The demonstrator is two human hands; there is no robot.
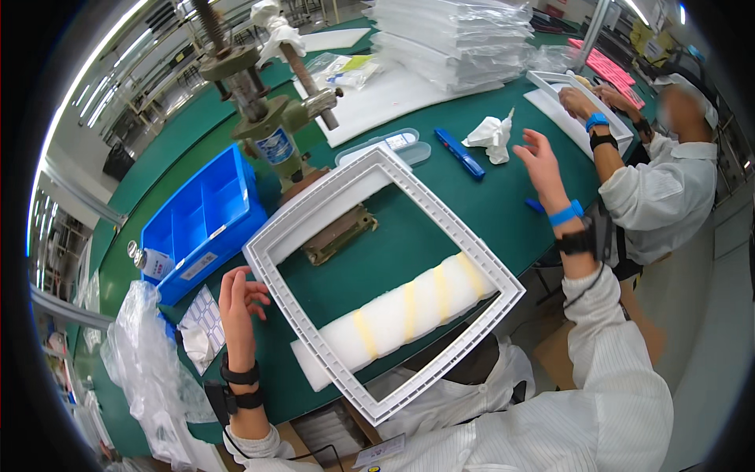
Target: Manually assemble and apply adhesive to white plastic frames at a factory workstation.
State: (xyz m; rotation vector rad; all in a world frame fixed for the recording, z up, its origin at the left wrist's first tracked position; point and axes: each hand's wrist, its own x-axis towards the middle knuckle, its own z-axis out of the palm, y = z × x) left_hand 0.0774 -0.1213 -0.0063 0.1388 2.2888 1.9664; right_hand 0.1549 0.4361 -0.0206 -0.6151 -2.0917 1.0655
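A white rectangular plastic frame (451, 226) with small slots along its rim lies in front of me. Its near part rests over a white foam roll (388, 318) banded with yellow tape. My left hand (243, 303) is beside the frame's left edge, fingers loosely bent and apart, holding nothing. Raised above the table at the right, my right hand (543, 167) has its fingers apart and nothing in it. Nearest to that hand are a crumpled white tissue (491, 138) and a blue pen-like tool (459, 154). The frame touches neither hand.
A green press (271, 130) stands behind the frame, its metal base (340, 234) showing through the opening. Left are a blue divided bin (206, 206), a small bottle (154, 262) and clear plastic bags (148, 354). Stacked wrapped packs (448, 43) stand behind. A co-worker (668, 177) handles another white frame (621, 130).
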